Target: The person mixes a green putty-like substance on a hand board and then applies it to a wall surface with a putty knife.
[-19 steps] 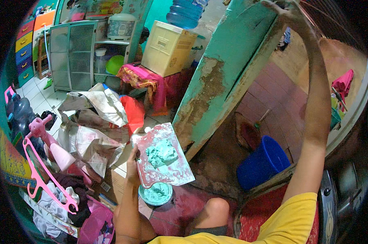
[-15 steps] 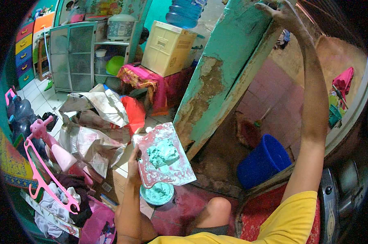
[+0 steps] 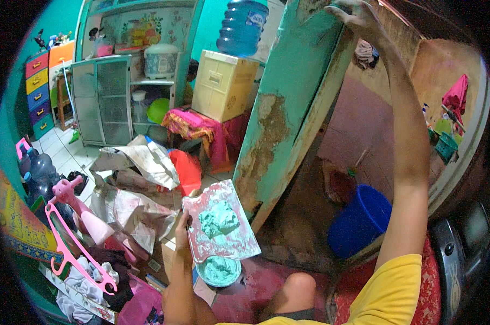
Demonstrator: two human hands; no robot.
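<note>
The person wears a yellow shirt (image 3: 391, 295) with short sleeves, so both forearms are bare. 1 bare knee (image 3: 298, 290) shows at the lower edge, with a dark hem of shorts just below it. The 2 hands, the left hand (image 3: 183, 234) and the right hand (image 3: 358, 13), have no gloves.

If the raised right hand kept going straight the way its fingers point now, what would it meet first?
The right hand already lies at the top of the tall teal wooden door with peeling paint, fingers pointing left across it. Going on, it would most likely slide along that door; depth beyond is unclear.
</note>
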